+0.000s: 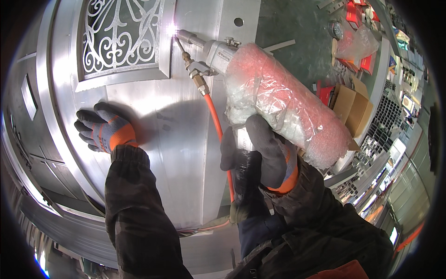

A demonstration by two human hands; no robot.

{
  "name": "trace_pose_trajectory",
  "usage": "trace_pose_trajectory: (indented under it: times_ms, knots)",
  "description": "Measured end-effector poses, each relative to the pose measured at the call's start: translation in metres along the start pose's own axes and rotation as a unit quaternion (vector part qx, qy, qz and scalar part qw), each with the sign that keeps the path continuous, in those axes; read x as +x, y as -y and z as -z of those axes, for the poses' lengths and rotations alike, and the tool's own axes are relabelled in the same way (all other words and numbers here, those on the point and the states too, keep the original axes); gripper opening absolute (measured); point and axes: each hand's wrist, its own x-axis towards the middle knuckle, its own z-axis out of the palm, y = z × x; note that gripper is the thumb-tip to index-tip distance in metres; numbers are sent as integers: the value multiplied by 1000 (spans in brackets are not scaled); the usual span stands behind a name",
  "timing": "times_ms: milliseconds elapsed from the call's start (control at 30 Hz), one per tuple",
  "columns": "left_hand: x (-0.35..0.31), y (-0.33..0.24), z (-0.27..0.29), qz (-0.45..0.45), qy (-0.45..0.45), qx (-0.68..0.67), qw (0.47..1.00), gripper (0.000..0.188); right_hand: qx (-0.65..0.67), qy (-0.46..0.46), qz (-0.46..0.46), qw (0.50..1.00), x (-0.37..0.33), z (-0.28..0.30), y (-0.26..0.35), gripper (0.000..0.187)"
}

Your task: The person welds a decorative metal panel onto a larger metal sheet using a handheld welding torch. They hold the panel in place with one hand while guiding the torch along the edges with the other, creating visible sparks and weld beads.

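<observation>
My right hand, in a grey-and-orange work glove, wraps round the grip of a handheld laser welding gun. Pink-tinted bubble wrap covers most of its body. At the gun's nozzle a bright white-violet weld spot glows against the frame edge of a metal door panel. An orange hose with brass fittings runs up to a thin tube beside the nozzle. My left hand, in a matching glove, rests on the panel with fingers spread, below a scrollwork grille.
A cardboard box and red packages with clear plastic lie at the right. Beyond them, stacked metal tubes fill a rack. Cables run along the panel's near edge. A round hole pierces the panel's far right part.
</observation>
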Motion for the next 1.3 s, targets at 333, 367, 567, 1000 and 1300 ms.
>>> trace_pose_trajectory:
  times_ms: [333, 367, 567, 1000, 1300]
  knots:
    - [1, 0, 0, 11, -2, 8, 1000, 77, -7, 53, 9, 999, -5, 9, -15, 70]
    - [2, -2, 0, 11, -2, 8, 1000, 77, -35, 30, 14, 999, -7, 7, -10, 69]
    - [-2, -3, 8, -3, -4, 19, 1000, 77, -10, 24, -36, 999, -17, 13, -7, 60]
    - [0, 3, 3, 0, 25, 17, 1000, 76, -13, 61, 24, 998, 0, 21, -1, 62]
    - [0, 2, 0, -10, -2, -5, 1000, 79, 21, 33, 16, 999, 1, 12, -2, 58]
